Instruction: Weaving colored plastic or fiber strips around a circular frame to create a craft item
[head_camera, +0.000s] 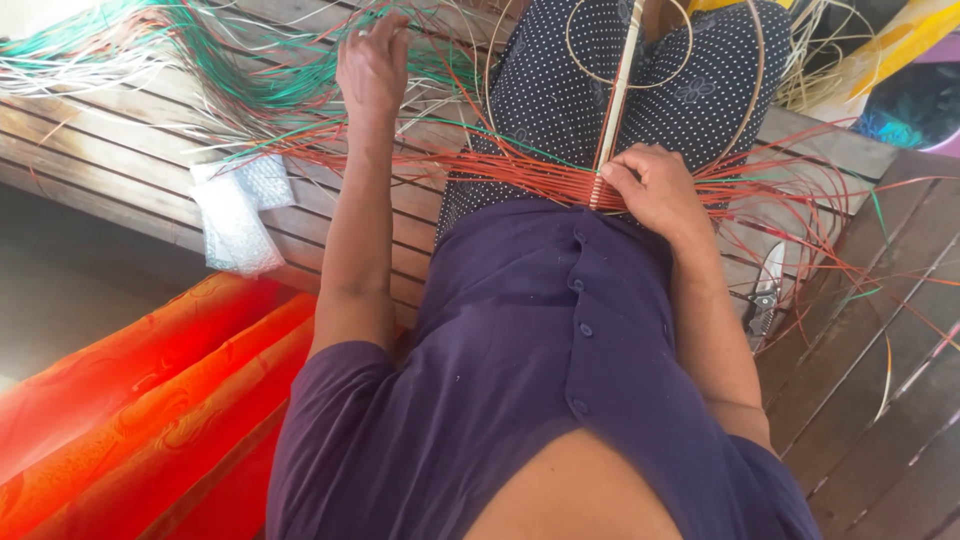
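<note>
head view: my right grip (655, 185) pinches the red strips (520, 170) at the cane (617, 95); left grip (372, 60), at 11 o'clock, spread among loose strands (250, 90), could tangle them.

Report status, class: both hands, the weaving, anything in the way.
Left hand reaching into loose strands. Right hand pinching red strands at the cane rib. Scissors lie clear, on the bench.
</note>
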